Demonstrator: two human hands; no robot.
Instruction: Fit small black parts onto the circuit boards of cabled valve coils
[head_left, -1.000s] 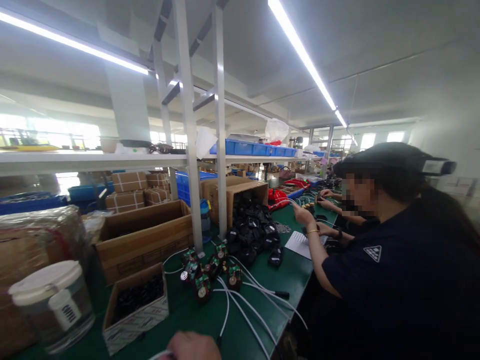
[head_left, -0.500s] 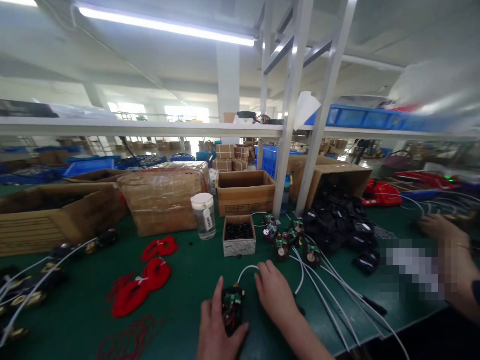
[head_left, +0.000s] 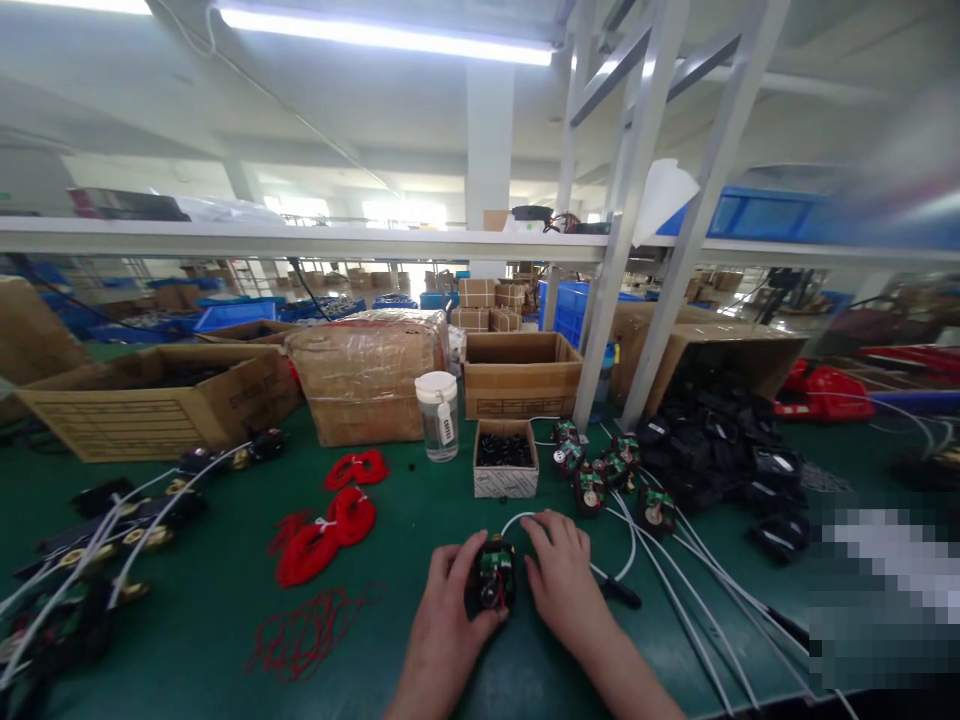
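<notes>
A small black part with a green circuit board and red wires [head_left: 493, 582] sits on the green table mat [head_left: 210, 610] between my hands. My left hand [head_left: 448, 622] wraps round its left side, thumb pressed against it. My right hand [head_left: 564, 578] rests on its right side with fingers curled over a white cable [head_left: 622, 545] that runs from the part. Several similar parts with green boards [head_left: 604, 470] lie just beyond, each with a white cable.
A small open carton of black pieces [head_left: 506, 458] and a clear jar with a white lid [head_left: 438, 414] stand ahead. Red wire bundles [head_left: 330, 520] lie left. Cardboard boxes [head_left: 367, 375], a pile of black parts [head_left: 720, 440], shelf uprights [head_left: 637, 250] stand behind.
My view swung left from a neighbouring worker to my own bench. Both hands now grip the black part, which stands a little further from me than half a second ago.
</notes>
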